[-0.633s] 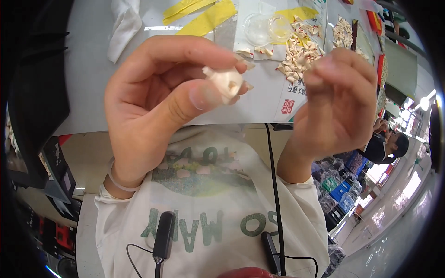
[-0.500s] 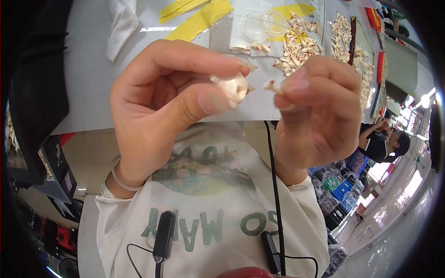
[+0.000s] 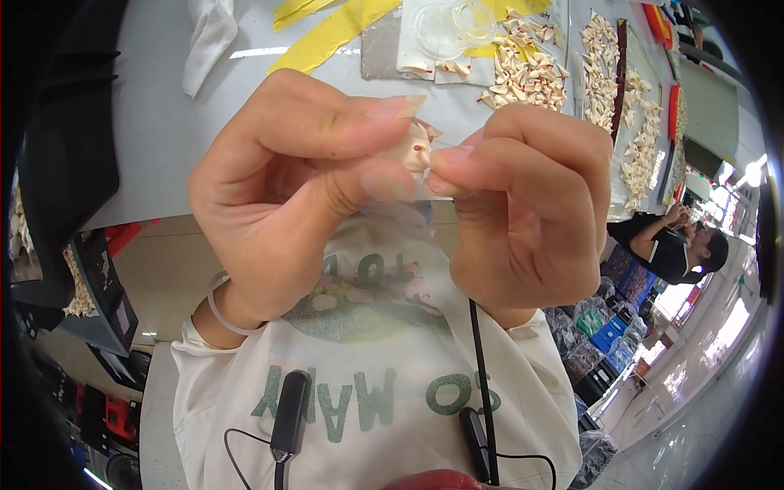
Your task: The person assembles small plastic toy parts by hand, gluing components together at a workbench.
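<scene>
My left hand [image 3: 282,175] pinches a small cream-coloured moulded part [image 3: 412,157] between thumb and fingertips; much of it is covered by the fingers. From the right, my right hand [image 3: 535,200] closes thumb and forefinger on a tiny cream piece [image 3: 425,157] whose end meets the moulded part. A red spot shows where the two touch; how deep the tiny piece sits cannot be made out. Both hands are raised over the near edge of the white table [image 3: 163,155].
Many small red-tipped cream pieces [image 3: 527,77] lie heaped at the back right, with more beyond [image 3: 600,69]. Clear round lids [image 3: 445,28], yellow tape [image 3: 335,37] and a white cloth [image 3: 211,41] are on the table. A black cable [image 3: 482,359] hangs before me. Another person [image 3: 678,245] is at right.
My right hand has moved left and brought its tiny piece against the part in my left hand. Earlier a gap lay between them and a hole showed in the part.
</scene>
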